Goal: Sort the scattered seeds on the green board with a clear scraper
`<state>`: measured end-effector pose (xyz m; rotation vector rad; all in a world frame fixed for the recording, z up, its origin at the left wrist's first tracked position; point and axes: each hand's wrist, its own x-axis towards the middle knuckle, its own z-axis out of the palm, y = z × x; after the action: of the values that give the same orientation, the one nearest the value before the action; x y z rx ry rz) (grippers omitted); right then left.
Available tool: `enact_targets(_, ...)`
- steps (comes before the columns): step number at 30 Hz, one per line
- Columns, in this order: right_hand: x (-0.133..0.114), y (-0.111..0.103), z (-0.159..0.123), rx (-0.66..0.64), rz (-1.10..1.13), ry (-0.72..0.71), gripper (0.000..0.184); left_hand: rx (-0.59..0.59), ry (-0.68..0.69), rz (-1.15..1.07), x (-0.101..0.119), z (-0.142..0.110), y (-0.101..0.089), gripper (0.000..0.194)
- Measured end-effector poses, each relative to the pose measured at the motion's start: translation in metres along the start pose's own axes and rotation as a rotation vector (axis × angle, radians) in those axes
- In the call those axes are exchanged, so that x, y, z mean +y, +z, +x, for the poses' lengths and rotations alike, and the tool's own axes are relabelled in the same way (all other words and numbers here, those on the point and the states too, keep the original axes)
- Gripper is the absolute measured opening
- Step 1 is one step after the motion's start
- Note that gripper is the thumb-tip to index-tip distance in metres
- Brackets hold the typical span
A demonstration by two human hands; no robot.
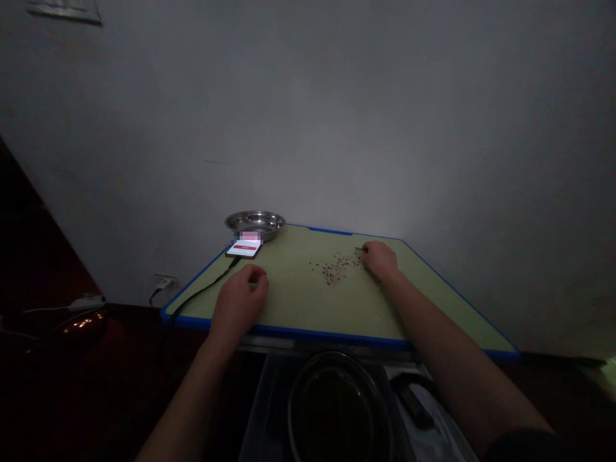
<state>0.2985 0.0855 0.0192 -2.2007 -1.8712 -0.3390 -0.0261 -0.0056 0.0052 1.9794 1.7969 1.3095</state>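
Right hand (381, 260) pinches a thin, dark piece (359, 249) in its fingertips, probably for fine control, beside small, dark, seed-like bits (331, 276) strewn across the middle of the pale green, blue-edged tabletop (293, 301). Left hand (239, 300) is loosely curled near the lit phone (244, 249); whether it grips anything, I cannot tell. The bits look dry, loose and unevenly clustered.
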Motion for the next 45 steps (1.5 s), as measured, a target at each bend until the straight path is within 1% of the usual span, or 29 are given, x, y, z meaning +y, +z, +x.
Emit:
enact_targets(5,-0.026,-0.007,-0.007,-0.019,0.053,-0.216,0.028,-0.011,0.01,0.011,0.001,0.001,-0.001,0.021)
enact_targets(8,-0.035,-0.014,-0.016,-0.037,0.102,-0.355,0.027,-0.015,0.007,0.015,0.001,0.001,-0.001,0.02)
enact_targets(10,-0.035,-0.02,-0.026,-0.051,0.139,-0.438,0.024,-0.016,0.002,0.01,0.001,0.001,-0.001,0.021)
enact_targets(13,-0.028,-0.031,-0.047,-0.062,0.196,-0.53,0.015,-0.021,-0.001,0.001,0.002,0.0,-0.001,0.021)
enact_targets(16,-0.014,-0.043,-0.066,-0.058,0.256,-0.584,0.02,-0.025,0.003,0.025,0.002,0.0,-0.001,0.02)
enact_targets(18,-0.004,-0.05,-0.073,-0.034,0.297,-0.586,0.021,-0.02,0.002,0.036,0.003,0.0,-0.001,0.021)
enact_targets(22,0.012,-0.06,-0.078,0.052,0.374,-0.511,0.022,-0.009,0.001,0.031,0.003,0.0,-0.001,0.021)
enact_targets(26,0.016,-0.063,-0.085,0.059,0.44,-0.479,0.021,-0.015,-0.015,0.024,0.003,0.0,-0.001,0.021)
enact_targets(32,0.001,-0.07,-0.106,-0.002,0.535,-0.485,0.02,0.015,-0.007,-0.019,0.003,0.0,-0.001,0.021)
enact_targets(35,-0.003,-0.073,-0.111,-0.079,0.594,-0.494,0.019,0.024,-0.001,-0.021,0.002,-0.001,-0.001,0.02)
enact_targets(37,-0.001,-0.074,-0.114,-0.142,0.631,-0.485,0.019,0.025,0.005,-0.021,0.002,-0.001,0.0,0.019)
enact_targets(41,0.005,-0.073,-0.119,-0.247,0.661,-0.464,0.02,0.021,0.004,-0.017,0.001,-0.001,0.001,0.018)
enact_targets(43,0.001,-0.07,-0.121,-0.275,0.669,-0.479,0.019,0.02,-0.004,-0.004,0.001,-0.001,0.0,0.018)
enact_targets(45,-0.009,-0.067,-0.121,-0.271,0.661,-0.501,0.018,0.022,-0.01,0.0,0.002,-0.002,-0.001,0.018)
